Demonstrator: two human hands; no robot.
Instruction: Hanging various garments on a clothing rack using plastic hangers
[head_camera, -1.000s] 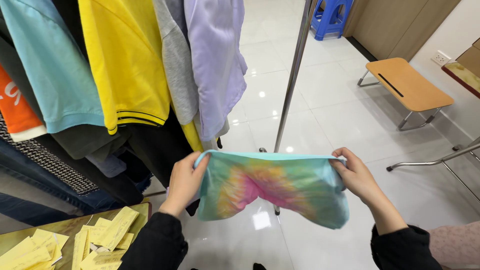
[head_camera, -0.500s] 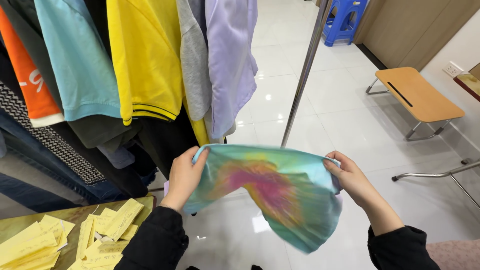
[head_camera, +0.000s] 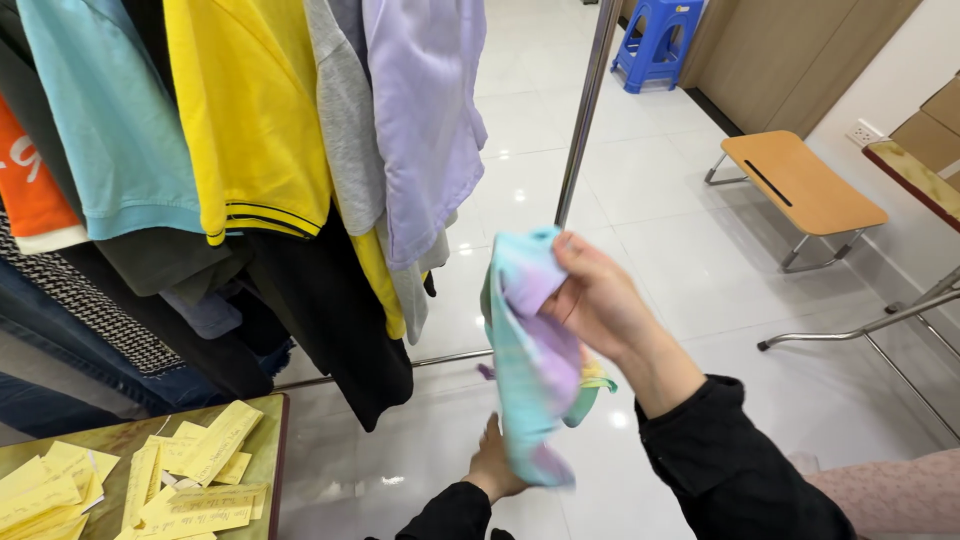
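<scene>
Several garments hang from the clothes rack's upright pole (head_camera: 580, 110), from the teal shirt (head_camera: 110, 120) and yellow polo shirt (head_camera: 245, 120) to the grey top (head_camera: 345, 140) and lilac shirt (head_camera: 425, 110), with darker pieces below them; they crowd close to the work, and a wide swing of the arms could, I judge, brush the lilac hem or knock the pole. A tie-dye garment (head_camera: 530, 370), pastel green, pink and purple, hangs doubled in mid-air in front of the person, between the rack and the bare tiled floor (head_camera: 700, 260); the right hand (head_camera: 595, 300) is closed around its top edge, fingers pinching the bunched cloth; the left hand (head_camera: 495, 465) is low, at the bottom edge, and seems to grip it, though the cloth hides its fingers, so I cannot tell how firm the hold is. If either pinch slackens, the fold would likely fall open or the cloth drop to the floor. As for holders, no bin or basket shows; the table corner (head_camera: 270, 420) at lower left bears a loose heap of yellow paper slips (head_camera: 190, 470), some near the edge, which a trailing sleeve might sweep off. A low wooden bench (head_camera: 800, 185) and a blue plastic stool (head_camera: 655, 45) stand well apart.
</scene>
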